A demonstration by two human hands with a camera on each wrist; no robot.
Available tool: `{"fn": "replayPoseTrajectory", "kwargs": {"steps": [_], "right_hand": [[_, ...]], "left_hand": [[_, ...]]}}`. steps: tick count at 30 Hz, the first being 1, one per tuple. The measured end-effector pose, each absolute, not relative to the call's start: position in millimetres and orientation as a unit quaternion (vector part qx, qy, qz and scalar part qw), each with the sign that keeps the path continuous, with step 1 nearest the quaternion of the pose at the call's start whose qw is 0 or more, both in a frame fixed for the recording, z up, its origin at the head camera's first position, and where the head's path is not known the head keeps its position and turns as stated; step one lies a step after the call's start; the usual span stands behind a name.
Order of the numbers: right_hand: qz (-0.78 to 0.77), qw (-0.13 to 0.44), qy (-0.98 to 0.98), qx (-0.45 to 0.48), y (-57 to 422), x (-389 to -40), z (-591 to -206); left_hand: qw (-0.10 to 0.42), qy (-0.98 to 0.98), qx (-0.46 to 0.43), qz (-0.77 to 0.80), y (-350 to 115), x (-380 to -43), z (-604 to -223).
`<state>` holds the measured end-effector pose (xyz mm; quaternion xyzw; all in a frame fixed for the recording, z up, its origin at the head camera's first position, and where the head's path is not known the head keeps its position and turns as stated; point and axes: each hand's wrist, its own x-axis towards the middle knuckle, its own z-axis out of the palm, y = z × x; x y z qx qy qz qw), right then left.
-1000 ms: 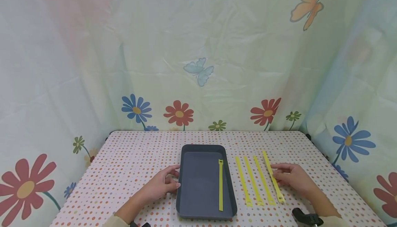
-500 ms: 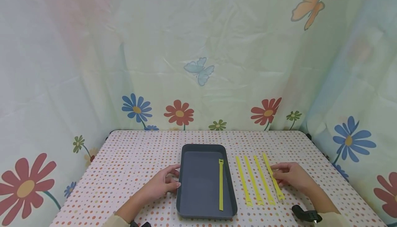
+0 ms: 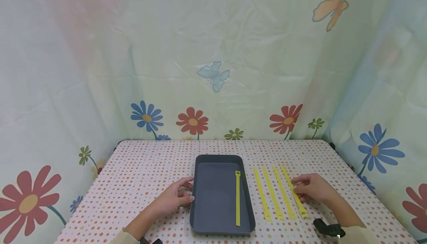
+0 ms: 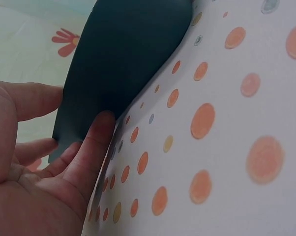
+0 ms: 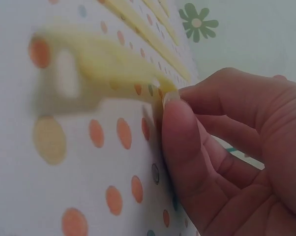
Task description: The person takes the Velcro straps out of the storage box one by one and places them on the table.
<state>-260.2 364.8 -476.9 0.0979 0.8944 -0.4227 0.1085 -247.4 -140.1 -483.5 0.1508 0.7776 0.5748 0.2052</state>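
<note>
Fingertips of my left hand [image 3: 175, 196] touch the outer left wall of a dark grey rectangular tray [image 3: 213, 199]; the left wrist view shows the thumb and fingers against that wall [image 4: 113, 54]. Inside the tray, along its right side, lies one yellow cable strap [image 3: 238, 199] with a slotted end. To the right of the tray my right hand [image 3: 315, 188] pinches another yellow cable strap [image 3: 297, 198] between thumb and index finger, close over the table. Its slotted end [image 5: 64, 73] looms blurred in the right wrist view, above its shadow.
Three more yellow cable straps, the nearest to the tray being the left strap [image 3: 261, 196], lie side by side between tray and right hand. A polka-dot cloth covers the table [image 3: 150, 162]. Behind it hangs a flowered curtain [image 3: 253, 51].
The strap in my right hand has tipped, and its far end has come slightly nearer to me. My left hand and the tray have stayed in place.
</note>
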Motion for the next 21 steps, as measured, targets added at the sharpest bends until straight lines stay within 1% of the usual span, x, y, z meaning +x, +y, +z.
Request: {"fn": "replayPoseTrajectory", "kwargs": {"steps": [5, 14, 21], "right_hand": [[-0.411, 0.108, 0.900, 0.096, 364.1, -258.3, -476.9], [-0.376, 0.085, 0.920, 0.077, 362.4, -254.9, -476.1], [-0.377, 0.076, 0.920, 0.071, 362.5, -252.5, -476.3]], "left_hand": [[0.204, 0.778, 0.152, 0.574, -139.8, -246.8, -483.5], [0.205, 0.782, 0.148, 0.569, -139.8, -245.8, -482.7], [0.201, 0.785, 0.155, 0.565, -139.5, -246.2, -481.8]]}}
